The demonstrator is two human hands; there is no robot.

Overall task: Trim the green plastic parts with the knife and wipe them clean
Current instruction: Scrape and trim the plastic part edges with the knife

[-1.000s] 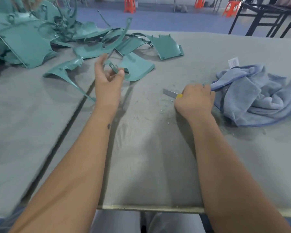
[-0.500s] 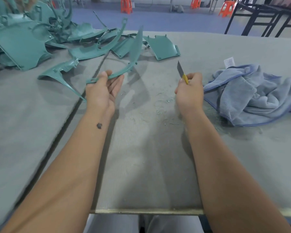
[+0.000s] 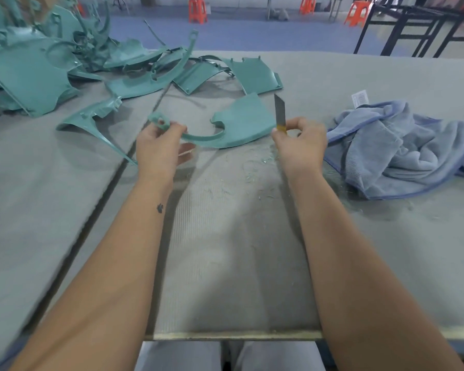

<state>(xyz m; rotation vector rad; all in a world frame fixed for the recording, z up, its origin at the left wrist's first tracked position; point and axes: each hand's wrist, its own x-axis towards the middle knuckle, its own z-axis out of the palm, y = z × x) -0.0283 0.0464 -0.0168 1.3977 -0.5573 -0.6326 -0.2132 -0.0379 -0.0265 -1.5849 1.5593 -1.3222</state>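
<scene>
Swung flat now, the green part is pinched by left hand; right hand grips knife upright mid-frame, trimming about to start.

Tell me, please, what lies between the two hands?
In the head view, the green part spans from the left hand toward the knife in the right hand.

On the table before me, my left hand held one end of a curved plastic part, which reached rightward to my right hand. That hand held the knife upright, just right of the part. A cloth lay further right. A pile of plastic parts sat behind, to the left. Stools stood beyond the table.
</scene>
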